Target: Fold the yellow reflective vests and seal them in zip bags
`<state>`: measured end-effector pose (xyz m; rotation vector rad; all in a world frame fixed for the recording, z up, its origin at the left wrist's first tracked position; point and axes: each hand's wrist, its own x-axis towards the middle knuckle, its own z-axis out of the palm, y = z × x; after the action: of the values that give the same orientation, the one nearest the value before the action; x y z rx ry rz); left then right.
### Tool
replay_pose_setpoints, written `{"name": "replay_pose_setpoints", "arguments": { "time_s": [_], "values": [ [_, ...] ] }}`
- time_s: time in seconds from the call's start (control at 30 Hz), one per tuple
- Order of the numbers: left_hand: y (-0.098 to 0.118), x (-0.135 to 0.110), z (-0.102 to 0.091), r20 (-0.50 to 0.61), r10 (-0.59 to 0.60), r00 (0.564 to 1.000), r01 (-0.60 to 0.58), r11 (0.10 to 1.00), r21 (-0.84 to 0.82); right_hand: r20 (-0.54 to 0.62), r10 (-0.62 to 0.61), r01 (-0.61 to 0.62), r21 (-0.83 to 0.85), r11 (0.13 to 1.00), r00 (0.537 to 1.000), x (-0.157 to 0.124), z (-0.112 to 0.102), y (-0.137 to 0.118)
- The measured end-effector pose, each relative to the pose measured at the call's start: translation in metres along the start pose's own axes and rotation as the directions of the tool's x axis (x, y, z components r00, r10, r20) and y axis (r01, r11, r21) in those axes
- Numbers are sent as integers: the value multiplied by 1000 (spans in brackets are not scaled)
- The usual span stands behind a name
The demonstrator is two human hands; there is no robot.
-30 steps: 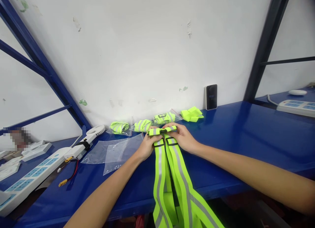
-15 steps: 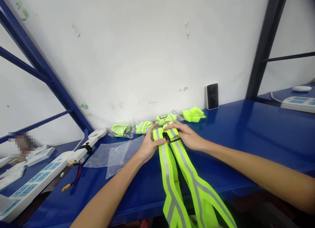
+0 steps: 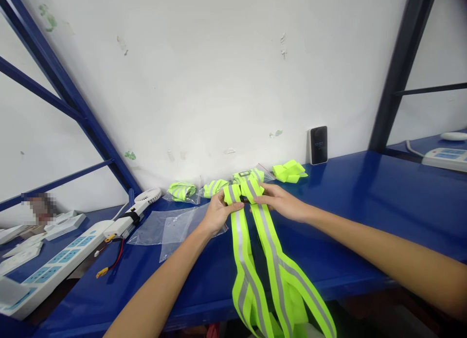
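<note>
In the head view, both hands grip a neon yellow reflective vest [image 3: 270, 231] made of straps with grey stripes. Its upper ends are folded over in my fingers, and the long straps hang down past the table's front edge. My left hand [image 3: 218, 212] is closed on the left strap, thumb on top. Around the right strap's folded end, my right hand [image 3: 279, 200] is closed too, its thumb across the front. A dark part between the two folds is mostly hidden. Just behind my hands lies a bagged neon bundle [image 3: 248, 175] with a dark buckle.
Flat clear plastic bags [image 3: 171, 231] lie left of my hands. Two more bagged bundles, one of them [image 3: 181, 191] further left, and a loose neon bundle [image 3: 290, 171] line the wall. A black-fronted device [image 3: 318, 145] leans there. A power strip [image 3: 60, 260] and small fan [image 3: 148, 196] are left.
The folded end of the right strap has turned over, and my right thumb now presses its front. My left hand keeps its hold. The view has shifted slightly.
</note>
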<state>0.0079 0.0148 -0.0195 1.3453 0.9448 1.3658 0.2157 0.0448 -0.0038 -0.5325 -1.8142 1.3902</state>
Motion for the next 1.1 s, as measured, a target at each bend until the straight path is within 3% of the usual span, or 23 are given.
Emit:
{"name": "replay_pose_setpoints", "arguments": {
  "time_s": [0.33, 0.53, 0.77, 0.9, 1.1],
  "values": [
    [-1, 2, 5, -56, 90, 994, -91, 996, -6, 34, -34, 33, 25, 999, 999, 3, 4, 9],
    [0, 0, 5, 25, 78, 997, -76, 996, -47, -7, -11, 12, 96, 995, 1000, 3, 8, 13],
    [1, 1, 6, -37, 61, 997, -61, 998, -22, 33, -10, 7, 84, 996, 999, -1, 9, 8],
    [1, 1, 5, -60, 72, 996, -72, 997, 2, -9, 111, -107, 215, 971, 994, -1, 14, 10],
    [2, 2, 12, -97, 136, 986, -133, 990, 43, -63, 311, -241, 495, 835, 948, 1, 24, 12]
  ]
}}
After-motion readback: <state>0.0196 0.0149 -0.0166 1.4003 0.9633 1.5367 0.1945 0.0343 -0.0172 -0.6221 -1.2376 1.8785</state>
